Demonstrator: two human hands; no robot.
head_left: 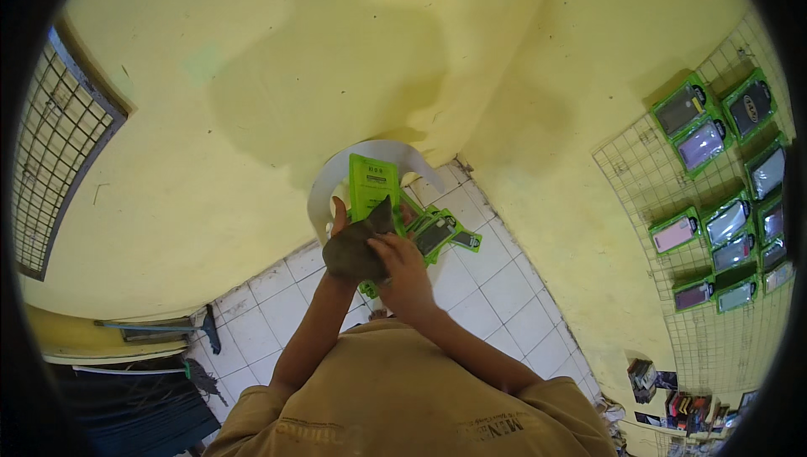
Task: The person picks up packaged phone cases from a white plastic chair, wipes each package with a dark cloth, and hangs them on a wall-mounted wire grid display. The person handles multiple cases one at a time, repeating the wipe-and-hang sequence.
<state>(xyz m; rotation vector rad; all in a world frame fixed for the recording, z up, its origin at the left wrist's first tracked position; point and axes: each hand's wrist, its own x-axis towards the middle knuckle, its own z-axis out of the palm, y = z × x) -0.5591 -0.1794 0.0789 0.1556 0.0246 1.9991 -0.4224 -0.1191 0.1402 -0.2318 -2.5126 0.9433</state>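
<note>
A bright green flat packet [373, 184] stands upright in front of me, with its printed side showing. My left hand [339, 220] grips it low at its left edge; the thumb shows, while the other fingers are hidden. A dark grey-brown cloth [355, 253] drapes over the packet's lower part and most of that hand. My right hand [405, 276] is closed on the cloth, its fingers pressing it against the packet. Just beyond, several green phone case packets [435, 234] lie in a loose pile, partly hidden by my hands.
A white plastic chair [332, 173] stands against the yellow wall. At right, a wire grid [635, 154] carries hanging phone cases [727, 221]. White tiles [513, 297] cover the floor. A broom [210, 328] leans at left, below a barred window [63, 137]. Small boxes [689, 412] stand at lower right.
</note>
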